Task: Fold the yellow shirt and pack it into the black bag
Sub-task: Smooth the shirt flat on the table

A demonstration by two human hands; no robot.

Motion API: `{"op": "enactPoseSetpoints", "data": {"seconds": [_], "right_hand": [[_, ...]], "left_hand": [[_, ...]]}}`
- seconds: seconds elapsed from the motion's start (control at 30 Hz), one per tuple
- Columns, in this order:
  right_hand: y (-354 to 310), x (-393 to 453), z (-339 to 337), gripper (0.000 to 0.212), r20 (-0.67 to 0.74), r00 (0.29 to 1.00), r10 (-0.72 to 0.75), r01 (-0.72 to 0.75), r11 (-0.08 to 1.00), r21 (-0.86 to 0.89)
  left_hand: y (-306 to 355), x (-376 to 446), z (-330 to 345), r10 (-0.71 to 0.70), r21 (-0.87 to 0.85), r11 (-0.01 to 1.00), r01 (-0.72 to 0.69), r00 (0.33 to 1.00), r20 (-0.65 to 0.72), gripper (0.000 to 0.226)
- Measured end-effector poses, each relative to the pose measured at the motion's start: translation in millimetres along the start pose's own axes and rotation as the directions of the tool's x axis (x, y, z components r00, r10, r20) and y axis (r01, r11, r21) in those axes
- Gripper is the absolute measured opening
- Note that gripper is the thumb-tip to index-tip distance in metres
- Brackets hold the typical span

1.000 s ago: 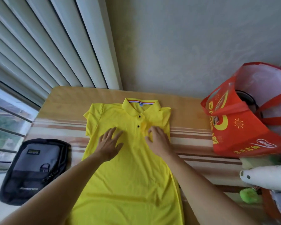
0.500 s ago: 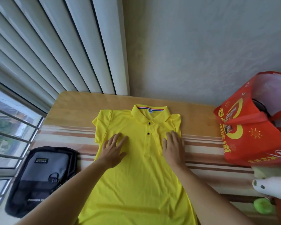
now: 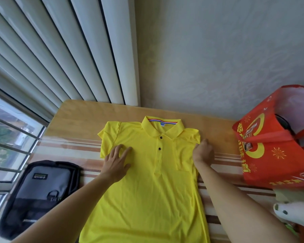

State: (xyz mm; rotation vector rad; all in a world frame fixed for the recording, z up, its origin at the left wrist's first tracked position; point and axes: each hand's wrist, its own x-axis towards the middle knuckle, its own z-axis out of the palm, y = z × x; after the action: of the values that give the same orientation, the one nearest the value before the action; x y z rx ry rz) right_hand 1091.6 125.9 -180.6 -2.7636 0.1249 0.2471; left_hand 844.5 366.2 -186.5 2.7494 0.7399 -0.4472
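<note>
The yellow shirt (image 3: pixel 147 181) is a polo lying flat and face up on the table, collar toward the wall, both sleeves tucked in. My left hand (image 3: pixel 117 163) rests flat on its left chest, fingers spread. My right hand (image 3: pixel 203 151) is at the shirt's right edge just below the sleeve, fingers curled at the fabric edge; whether it pinches the cloth is hard to tell. The black bag (image 3: pixel 37 195), black and grey, lies flat at the table's left edge by the window.
A wooden table (image 3: pixel 81 116) with a striped cloth stands against the wall. A red shopping bag (image 3: pixel 274 148) stands at the right. A white object (image 3: pixel 295 214) lies at the lower right. Window bars and white blinds are on the left.
My right hand has slid from the middle of the chest out to the shirt's right edge. My left hand stays on the left chest. The camera has tilted up slightly.
</note>
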Motion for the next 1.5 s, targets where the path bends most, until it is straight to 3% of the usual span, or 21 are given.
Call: {"op": "enactPoseSetpoints", "data": {"seconds": [0.1, 0.23, 0.37, 0.4, 0.5, 0.6, 0.73, 0.87, 0.97, 1.03, 1.1, 1.23, 1.3, 1.4, 1.5], "right_hand": [[0.9, 1.5, -0.5, 0.024, -0.041, 0.999, 0.008, -0.01, 1.0, -0.028], [-35.9, -11.8, 9.7, 0.026, -0.132, 0.954, -0.269, 0.26, 0.962, -0.082], [-104.0, -42.5, 36.4, 0.001, 0.069, 0.86, -0.506, 0.498, 0.861, 0.098], [-120.7, -50.9, 45.0, 0.004, 0.143, 0.819, -0.556, 0.535, 0.83, 0.159], [-161.0, -72.9, 68.4, 0.015, 0.288, 0.687, -0.667, 0.594, 0.744, 0.307], [-196.8, -91.0, 78.6, 0.035, 0.339, 0.596, -0.728, 0.624, 0.685, 0.376], [-233.7, -100.3, 92.1, 0.053, 0.437, 0.538, -0.721, 0.569, 0.693, 0.443], [-254.2, -104.6, 104.5, 0.059, 0.563, 0.492, -0.664, 0.547, 0.739, 0.394], [-261.0, -103.6, 111.3, 0.054, 0.586, 0.506, -0.633, 0.574, 0.754, 0.318], [-264.8, -103.2, 111.0, 0.035, 0.533, 0.548, -0.645, 0.571, 0.754, 0.325], [-266.1, -102.1, 109.8, 0.018, 0.47, 0.575, -0.669, 0.541, 0.742, 0.395], [-267.7, -100.4, 107.1, 0.016, 0.485, 0.578, -0.657, 0.462, 0.753, 0.469], [-267.4, -100.6, 109.5, 0.019, 0.494, 0.569, -0.657, 0.475, 0.753, 0.455], [-265.2, -97.7, 113.8, 0.02, 0.504, 0.596, -0.625, 0.489, 0.781, 0.388], [-263.5, -98.0, 110.7, 0.023, 0.511, 0.609, -0.606, 0.53, 0.791, 0.307]], "left_hand": [[0.8, 3.8, -10.5, -0.012, -0.052, 0.999, 0.012, 1.0, -0.003, 0.061], [-11.6, 14.6, -30.5, -0.175, -0.255, 0.958, 0.129, 0.97, -0.17, 0.044], [-32.8, 28.9, -39.9, -0.516, -0.457, 0.783, 0.423, 0.851, -0.097, 0.035], [-38.7, 32.4, -39.4, -0.559, -0.487, 0.742, 0.461, 0.826, -0.07, 0.034], [-53.4, 40.8, -39.2, -0.592, -0.568, 0.67, 0.477, 0.806, -0.021, 0.036], [-62.2, 46.7, -41.4, -0.618, -0.677, 0.538, 0.502, 0.781, 0.087, 0.042], [-70.9, 50.2, -43.2, -0.614, -0.692, 0.479, 0.541, 0.769, 0.177, 0.033], [-74.2, 49.3, -49.1, -0.59, -0.678, 0.498, 0.541, 0.784, 0.193, 0.016], [-70.4, 46.3, -56.0, -0.532, -0.712, 0.496, 0.497, 0.822, 0.203, 0.024], [-68.3, 45.7, -59.9, -0.491, -0.773, 0.45, 0.447, 0.847, 0.204, 0.038], [-69.6, 44.5, -61.2, -0.456, -0.851, 0.342, 0.398, 0.862, 0.22, 0.039], [-84.4, 39.0, -64.0, -0.351, -0.928, 0.051, 0.368, 0.877, 0.328, 0.018], [-92.8, 35.4, -64.4, -0.301, -0.921, -0.039, 0.388, 0.874, 0.381, 0.027], [-103.7, 34.5, -59.4, -0.431, -0.932, -0.104, 0.348, 0.829, 0.357, 0.035], [-112.3, 31.8, -53.9, -0.636, -0.957, -0.105, 0.272, 0.721, 0.274, 0.032]]}}
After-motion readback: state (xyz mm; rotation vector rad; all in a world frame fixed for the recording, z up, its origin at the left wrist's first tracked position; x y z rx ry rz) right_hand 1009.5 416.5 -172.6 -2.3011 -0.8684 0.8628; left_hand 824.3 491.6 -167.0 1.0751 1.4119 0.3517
